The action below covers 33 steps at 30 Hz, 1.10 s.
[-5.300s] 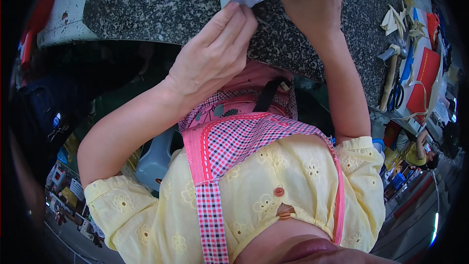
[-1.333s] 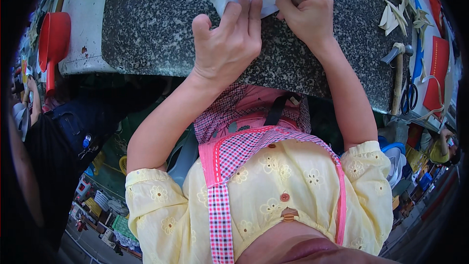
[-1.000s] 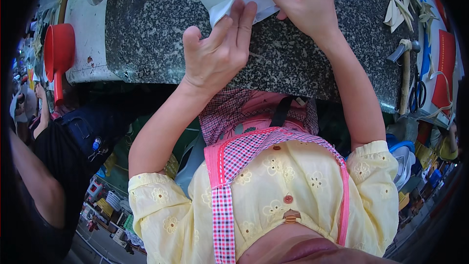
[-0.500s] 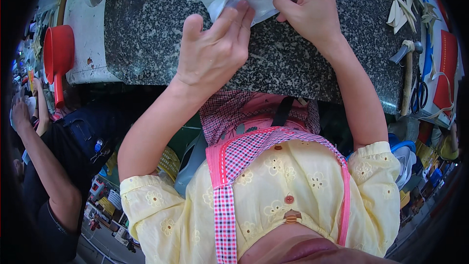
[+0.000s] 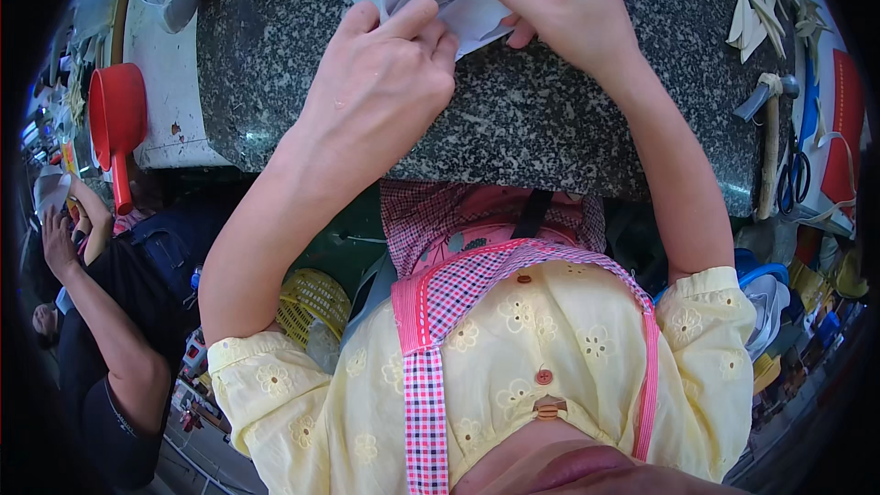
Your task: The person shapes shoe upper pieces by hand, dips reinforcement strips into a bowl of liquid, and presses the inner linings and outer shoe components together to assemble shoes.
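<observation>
Countertop speckled | co-worker left, hammer right | right grip pinching white piece; left grip unclear

White piece cut off by top edge; background items blurred.

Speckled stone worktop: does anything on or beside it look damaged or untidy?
At left, a brown blemish, perhaps a chip or stain, mars the white surface beside it; at right, pale pieces lie jumbled.
</observation>
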Tool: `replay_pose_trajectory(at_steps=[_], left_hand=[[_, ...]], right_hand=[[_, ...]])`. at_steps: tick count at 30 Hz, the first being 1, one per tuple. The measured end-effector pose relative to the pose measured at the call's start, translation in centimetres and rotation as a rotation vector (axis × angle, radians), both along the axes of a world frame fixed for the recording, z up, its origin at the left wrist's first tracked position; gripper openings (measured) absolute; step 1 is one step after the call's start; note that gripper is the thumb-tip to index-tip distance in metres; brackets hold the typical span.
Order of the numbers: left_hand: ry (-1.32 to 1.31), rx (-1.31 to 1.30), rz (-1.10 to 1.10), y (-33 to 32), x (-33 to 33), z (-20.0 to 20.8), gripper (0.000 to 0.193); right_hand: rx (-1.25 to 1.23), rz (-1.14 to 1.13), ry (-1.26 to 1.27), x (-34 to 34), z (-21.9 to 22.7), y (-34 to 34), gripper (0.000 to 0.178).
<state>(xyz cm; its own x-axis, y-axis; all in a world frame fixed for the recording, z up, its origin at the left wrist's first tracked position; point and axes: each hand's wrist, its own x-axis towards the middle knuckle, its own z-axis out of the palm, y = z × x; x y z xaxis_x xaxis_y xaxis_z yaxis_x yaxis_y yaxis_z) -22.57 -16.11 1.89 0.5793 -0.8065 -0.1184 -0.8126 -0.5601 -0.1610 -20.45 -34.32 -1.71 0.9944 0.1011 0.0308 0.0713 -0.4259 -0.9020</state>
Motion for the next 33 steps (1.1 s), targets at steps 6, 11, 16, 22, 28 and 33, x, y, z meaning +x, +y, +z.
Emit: replay_pose_trajectory(at_steps=[6, 11, 16, 22, 28, 33], left_hand=[[0.001, 0.119, -0.048, -0.5, -1.0, -0.1, 0.039], [0.004, 0.128, -0.013, -0.6, -1.2, -0.1, 0.042], [-0.035, 0.046, -0.021, -0.5, -1.5, -0.6, 0.042], [-0.015, -0.051, -0.011, -0.7, -0.9, -0.7, 0.037], [-0.01, -0.217, 0.076, -1.0, -0.1, -1.6, 0.031], [-0.271, -0.387, 0.202, -1.7, -1.9, -3.7, 0.027]], right_hand=[[0.046, 0.001, 0.258, 0.6, 1.0, -0.2, 0.017], [-0.064, 0.118, 0.325, 0.9, 2.7, -0.6, 0.014], [-0.236, 0.128, 0.224, 0.9, -0.3, -1.0, 0.011], [-0.289, 0.141, 0.149, 0.6, -0.4, -0.9, 0.011], [-0.52, 0.12, -0.204, 0.3, -1.6, -1.1, 0.014], [-0.231, 0.061, 0.148, 0.1, -0.4, -1.7, 0.018]])
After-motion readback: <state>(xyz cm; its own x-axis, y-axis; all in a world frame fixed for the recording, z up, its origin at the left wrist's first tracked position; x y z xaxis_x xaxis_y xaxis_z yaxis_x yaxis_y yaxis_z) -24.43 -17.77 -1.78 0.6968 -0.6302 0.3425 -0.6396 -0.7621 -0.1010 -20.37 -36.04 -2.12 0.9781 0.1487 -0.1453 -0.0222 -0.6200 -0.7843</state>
